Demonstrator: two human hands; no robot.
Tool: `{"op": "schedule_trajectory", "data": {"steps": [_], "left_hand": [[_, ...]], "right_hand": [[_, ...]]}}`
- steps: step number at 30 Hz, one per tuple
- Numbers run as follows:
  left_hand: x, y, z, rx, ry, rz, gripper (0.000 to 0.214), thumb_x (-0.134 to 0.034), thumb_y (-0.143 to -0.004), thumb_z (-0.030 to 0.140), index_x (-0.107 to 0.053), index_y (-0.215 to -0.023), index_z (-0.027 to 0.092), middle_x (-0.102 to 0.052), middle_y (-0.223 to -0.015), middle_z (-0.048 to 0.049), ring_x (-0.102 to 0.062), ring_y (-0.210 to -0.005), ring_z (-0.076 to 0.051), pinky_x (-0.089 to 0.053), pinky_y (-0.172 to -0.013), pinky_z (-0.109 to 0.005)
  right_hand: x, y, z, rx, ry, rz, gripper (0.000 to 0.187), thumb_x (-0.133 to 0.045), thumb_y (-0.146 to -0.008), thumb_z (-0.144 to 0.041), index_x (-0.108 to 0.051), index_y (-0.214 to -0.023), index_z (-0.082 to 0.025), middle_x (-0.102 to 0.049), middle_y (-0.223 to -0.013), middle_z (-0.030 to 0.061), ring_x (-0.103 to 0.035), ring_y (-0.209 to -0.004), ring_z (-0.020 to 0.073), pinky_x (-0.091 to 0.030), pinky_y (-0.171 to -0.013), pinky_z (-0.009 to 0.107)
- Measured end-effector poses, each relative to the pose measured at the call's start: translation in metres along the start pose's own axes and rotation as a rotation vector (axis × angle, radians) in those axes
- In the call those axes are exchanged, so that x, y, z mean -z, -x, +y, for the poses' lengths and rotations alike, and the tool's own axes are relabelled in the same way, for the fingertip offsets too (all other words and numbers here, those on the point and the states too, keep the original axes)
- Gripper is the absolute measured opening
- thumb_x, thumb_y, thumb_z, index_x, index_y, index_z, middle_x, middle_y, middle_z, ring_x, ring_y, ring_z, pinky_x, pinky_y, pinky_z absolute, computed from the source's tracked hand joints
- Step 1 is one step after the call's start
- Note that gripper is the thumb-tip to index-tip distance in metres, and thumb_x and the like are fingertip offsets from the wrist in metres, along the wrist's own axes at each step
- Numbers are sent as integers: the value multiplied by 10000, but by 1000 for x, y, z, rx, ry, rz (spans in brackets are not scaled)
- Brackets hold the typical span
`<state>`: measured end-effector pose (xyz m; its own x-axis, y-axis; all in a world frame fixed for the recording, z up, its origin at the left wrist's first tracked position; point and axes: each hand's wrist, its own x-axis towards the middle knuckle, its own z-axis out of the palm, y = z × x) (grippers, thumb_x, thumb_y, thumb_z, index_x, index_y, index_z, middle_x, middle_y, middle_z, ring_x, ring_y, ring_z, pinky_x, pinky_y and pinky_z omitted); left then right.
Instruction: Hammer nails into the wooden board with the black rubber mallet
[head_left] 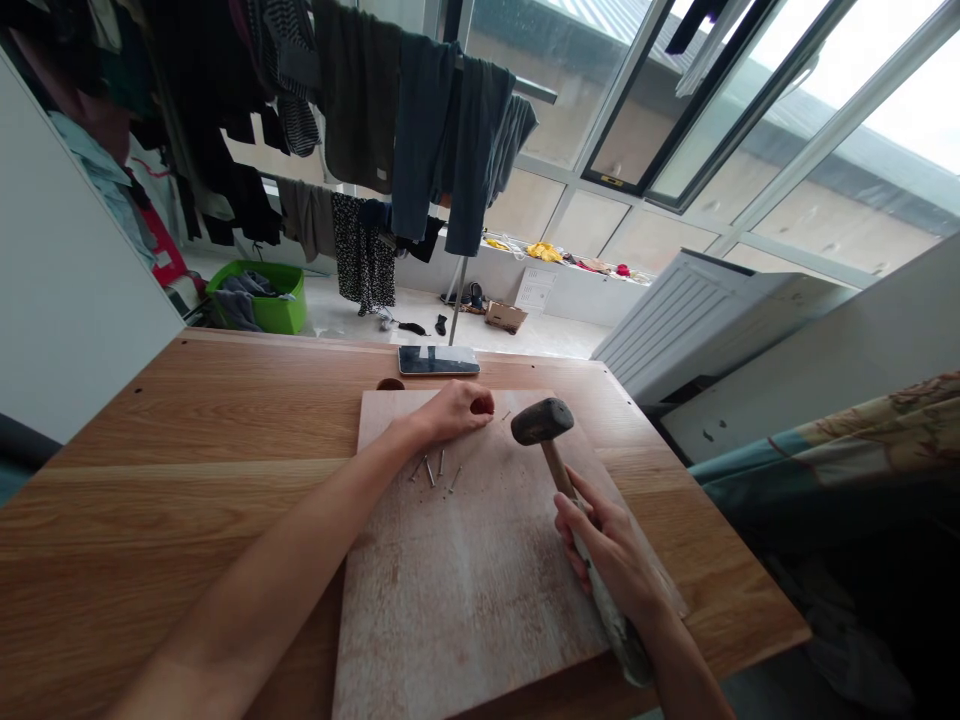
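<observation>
My right hand (600,535) is wrapped around the handle of a hammer (541,422). Its dark head is raised over the right part of a pale wooden board (465,590). Near the board's far edge, my left hand (456,410) is closed, thumb and fingers pinched together; whatever they hold, if anything, is too small to make out. One small nail (506,415) shows between the left fingertips and the hammer head. Several more nails (430,472) are at the board's left side, below my left wrist, some of them leaning. Small dark holes or marks dot the board around them.
The board lies on a wooden table (225,500). Beyond its far edge are a phone (439,360) and a small round brown object (390,384). Behind the table stand a green basket (281,305) with cloth in it and hanging trousers (427,130). A patterned curtain (847,440) hangs at right.
</observation>
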<state>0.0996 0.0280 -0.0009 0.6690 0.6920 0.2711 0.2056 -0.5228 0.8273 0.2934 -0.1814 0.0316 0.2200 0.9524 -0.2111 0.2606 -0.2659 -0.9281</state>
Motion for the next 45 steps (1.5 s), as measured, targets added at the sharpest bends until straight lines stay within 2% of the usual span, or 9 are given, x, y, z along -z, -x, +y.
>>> {"op": "schedule_trajectory", "data": {"steps": [10,21,25,28,32,36,41,45], "left_hand": [[-3,-2,-4,22,40,50,74,-727,-765,199,-753,-772,130,-703,-733,-27,-626,-666,-133,-485,-653,-237],[-1,-3,0,27,-8,27,95,-677,-746,166,-766,-756,132,-658,-668,14,-563,-642,-116,-410,-639,-228],[-1,-2,1,28,-14,2,95,-646,-754,126,-741,-752,127,-631,-663,23,-551,-643,-113,-385,-624,-224],[6,-4,7,39,-41,-51,57,-679,-759,174,-722,-780,144,-632,-696,19,-559,-659,-125,-387,-617,-229],[28,3,27,82,-238,-209,182,-751,-704,227,-689,-869,182,-664,-822,-13,-582,-700,-157,-390,-590,-245],[42,30,52,-61,-494,-383,222,-748,-661,144,-694,-857,233,-661,-833,-11,-572,-710,-173,-352,-585,-268],[34,61,71,-224,-744,-363,229,-634,-748,-13,-694,-755,208,-691,-836,-49,-596,-719,-188,-374,-676,-325],[30,65,76,-248,-855,-387,230,-609,-770,-26,-696,-733,184,-706,-849,-77,-619,-781,-209,-388,-713,-345]], "right_hand": [[-22,-11,-25,125,35,51,779,-638,-889,-544,-463,-1524,-127,-476,-582,-86,-429,-361,91,-385,-275,188],[-31,-16,-15,141,140,21,728,-601,-927,-528,-468,-1529,-141,-477,-535,-94,-426,-344,97,-397,-306,201],[-31,-18,-15,155,176,4,682,-594,-936,-524,-507,-1507,-161,-471,-506,-96,-430,-338,101,-400,-314,201],[-31,-17,-15,133,154,16,727,-613,-919,-541,-492,-1516,-144,-465,-504,-96,-430,-343,103,-402,-316,204],[-26,-7,-11,99,78,11,802,-628,-904,-580,-448,-1542,-129,-478,-570,-82,-433,-366,97,-395,-305,201],[-16,7,1,56,114,-1,796,-628,-909,-599,-465,-1537,-138,-482,-560,-74,-421,-358,94,-398,-303,202],[-11,12,15,24,113,-26,773,-637,-906,-595,-492,-1522,-152,-485,-545,-75,-426,-357,97,-403,-296,198],[-14,10,13,12,54,2,804,-648,-888,-602,-471,-1533,-156,-486,-564,-79,-427,-347,95,-408,-274,201]]}}
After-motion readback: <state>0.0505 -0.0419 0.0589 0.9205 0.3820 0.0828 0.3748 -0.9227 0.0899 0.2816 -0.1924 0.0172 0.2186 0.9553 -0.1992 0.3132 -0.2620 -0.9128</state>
